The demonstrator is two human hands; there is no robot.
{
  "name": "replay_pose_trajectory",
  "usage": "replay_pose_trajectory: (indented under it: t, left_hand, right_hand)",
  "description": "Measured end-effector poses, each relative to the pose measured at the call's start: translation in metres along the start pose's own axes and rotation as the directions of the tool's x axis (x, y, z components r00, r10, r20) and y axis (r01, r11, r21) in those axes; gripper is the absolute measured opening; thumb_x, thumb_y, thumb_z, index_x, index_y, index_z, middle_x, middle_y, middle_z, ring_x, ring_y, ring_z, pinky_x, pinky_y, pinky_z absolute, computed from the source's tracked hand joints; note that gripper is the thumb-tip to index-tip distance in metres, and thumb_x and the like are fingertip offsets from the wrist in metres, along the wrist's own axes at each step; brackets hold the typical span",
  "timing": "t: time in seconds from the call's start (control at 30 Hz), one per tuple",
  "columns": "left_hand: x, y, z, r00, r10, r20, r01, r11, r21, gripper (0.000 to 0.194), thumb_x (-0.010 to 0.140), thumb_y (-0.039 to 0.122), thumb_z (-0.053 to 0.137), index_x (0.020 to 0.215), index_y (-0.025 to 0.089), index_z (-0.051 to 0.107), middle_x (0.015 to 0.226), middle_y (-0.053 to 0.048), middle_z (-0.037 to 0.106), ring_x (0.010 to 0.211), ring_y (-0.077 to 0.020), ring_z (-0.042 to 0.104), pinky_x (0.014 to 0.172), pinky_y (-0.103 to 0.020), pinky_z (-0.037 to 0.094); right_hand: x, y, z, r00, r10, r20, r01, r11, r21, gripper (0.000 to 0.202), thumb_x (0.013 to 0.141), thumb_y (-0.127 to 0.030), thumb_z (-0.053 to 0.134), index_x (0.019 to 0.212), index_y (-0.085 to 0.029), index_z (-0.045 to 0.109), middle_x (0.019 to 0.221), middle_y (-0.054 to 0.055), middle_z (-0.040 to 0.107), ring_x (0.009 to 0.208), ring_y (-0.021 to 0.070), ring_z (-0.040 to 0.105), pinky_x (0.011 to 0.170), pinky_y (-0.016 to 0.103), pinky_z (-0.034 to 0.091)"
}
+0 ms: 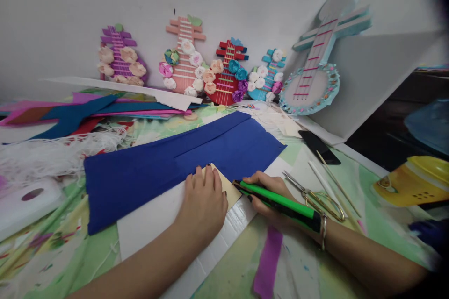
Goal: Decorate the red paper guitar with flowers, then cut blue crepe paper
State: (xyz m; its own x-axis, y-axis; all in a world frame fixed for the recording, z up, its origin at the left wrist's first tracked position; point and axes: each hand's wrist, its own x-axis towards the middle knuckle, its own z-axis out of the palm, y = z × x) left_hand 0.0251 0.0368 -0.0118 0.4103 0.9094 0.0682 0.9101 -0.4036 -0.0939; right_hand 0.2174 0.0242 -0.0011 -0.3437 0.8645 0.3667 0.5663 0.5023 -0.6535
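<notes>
My left hand (205, 196) lies flat with its fingers stretched out, pressing on a small cream-coloured card (228, 187). My right hand (271, 196) is closed around a green and black utility knife (280, 198), whose tip end is at the card's right corner. Beneath the card are a sheet of dark blue crepe paper (140, 173) and a white board (147, 229) with a shiny strip along its near edge. Whether the blade touches the card or board is too small to tell.
Scissors (322, 198), wooden sticks (338, 184) and a black phone (319, 147) lie right. White string (63, 149) and coloured sheets (80, 112) are left. Several decorated guitar shapes (224, 77) lean against the wall. A purple strip (268, 261) lies in front; a yellow container (414, 182) stands right.
</notes>
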Motion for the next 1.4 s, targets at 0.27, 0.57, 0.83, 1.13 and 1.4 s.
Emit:
replay_pose_trajectory:
  t: [0.27,0.57,0.83,1.13,1.4]
  left_hand:
    - [-0.001,-0.001,0.000,1.000,0.007,0.009,-0.007,1.000,-0.006,0.055,0.096,0.027,0.035,0.144,-0.001,0.036,0.148,-0.025,0.037,0.133,-0.0442,0.036,0.104,-0.056,0.031]
    - [-0.002,-0.002,-0.001,1.000,0.025,-0.013,-0.025,1.000,0.008,0.052,0.097,0.030,0.037,0.145,0.011,0.039,0.147,-0.024,0.040,0.131,-0.0462,0.038,0.102,-0.056,0.033]
    - [-0.003,-0.002,0.003,0.997,0.034,-0.075,-0.033,0.999,0.014,0.053,0.097,0.038,0.037,0.143,0.011,0.043,0.144,-0.026,0.042,0.129,-0.0462,0.040,0.100,-0.056,0.034]
    - [-0.003,-0.004,0.000,0.997,0.042,-0.072,-0.041,0.999,0.017,0.055,0.096,0.040,0.038,0.142,0.012,0.044,0.144,-0.025,0.043,0.128,-0.0454,0.041,0.100,-0.055,0.035]
    - [-0.004,-0.004,-0.001,0.997,0.044,-0.067,-0.043,0.999,0.015,0.055,0.096,0.040,0.038,0.142,0.011,0.043,0.144,-0.025,0.042,0.129,-0.0449,0.041,0.100,-0.054,0.035]
  right_hand:
    - [-0.001,-0.003,-0.001,1.000,-0.024,-0.013,0.024,0.999,-0.040,0.025,0.072,-0.012,0.053,0.094,-0.021,0.061,0.077,0.000,0.069,0.060,0.0126,0.060,0.056,0.021,0.045]
    - [-0.002,-0.007,-0.006,0.998,-0.046,0.051,0.051,0.994,-0.098,0.023,0.072,-0.013,0.050,0.092,-0.021,0.058,0.070,-0.001,0.066,0.054,0.0117,0.055,0.052,0.020,0.043]
    - [-0.003,-0.008,-0.005,0.996,-0.075,0.038,0.078,0.991,-0.109,0.021,0.073,-0.013,0.049,0.090,-0.020,0.058,0.072,0.000,0.067,0.055,0.0112,0.057,0.053,0.019,0.043]
    - [-0.007,-0.002,-0.006,0.994,-0.102,0.036,0.106,0.986,-0.130,0.023,0.071,-0.012,0.049,0.091,-0.019,0.058,0.070,0.000,0.067,0.054,0.0108,0.056,0.052,0.019,0.043]
    - [-0.010,0.000,-0.007,0.996,-0.086,0.038,0.091,0.983,-0.162,0.023,0.069,-0.012,0.051,0.090,-0.020,0.056,0.073,0.000,0.070,0.054,0.0118,0.058,0.053,0.020,0.044]
